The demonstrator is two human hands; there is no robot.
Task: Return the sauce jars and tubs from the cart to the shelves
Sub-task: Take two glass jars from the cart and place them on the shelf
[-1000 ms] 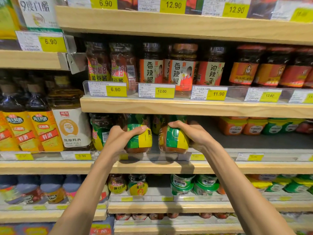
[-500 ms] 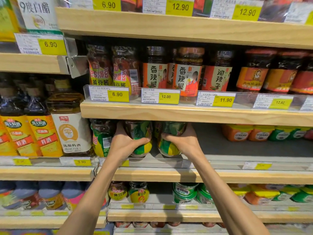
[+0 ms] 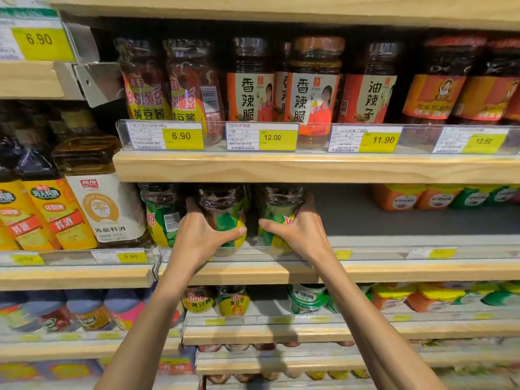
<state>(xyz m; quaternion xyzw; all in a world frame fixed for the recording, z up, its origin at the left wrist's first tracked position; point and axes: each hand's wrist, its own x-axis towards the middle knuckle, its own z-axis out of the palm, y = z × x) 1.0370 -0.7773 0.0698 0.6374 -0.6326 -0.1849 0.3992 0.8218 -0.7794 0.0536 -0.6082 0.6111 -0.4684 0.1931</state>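
Note:
Two glass sauce jars with green and yellow labels stand side by side on the middle wooden shelf (image 3: 394,273). My left hand (image 3: 197,237) wraps around the left jar (image 3: 225,212), thumb across its front. The right jar (image 3: 277,209) is gripped by my right hand (image 3: 298,232), fingers around its right side. Both jars are upright, behind the clear price rail. A third jar of the same kind (image 3: 160,215) stands just left of them.
Right of the held jars the shelf floor (image 3: 394,220) is bare back to orange and green tubs (image 3: 439,197). The shelf above (image 3: 309,167) holds chilli sauce jars. Cooking wine bottles (image 3: 101,201) stand to the left. Lower shelves carry small jars and tubs.
Both hands have pushed the two jars from the shelf's front edge deeper in, tipping them from tilted to upright. The camera has come closer to the shelves.

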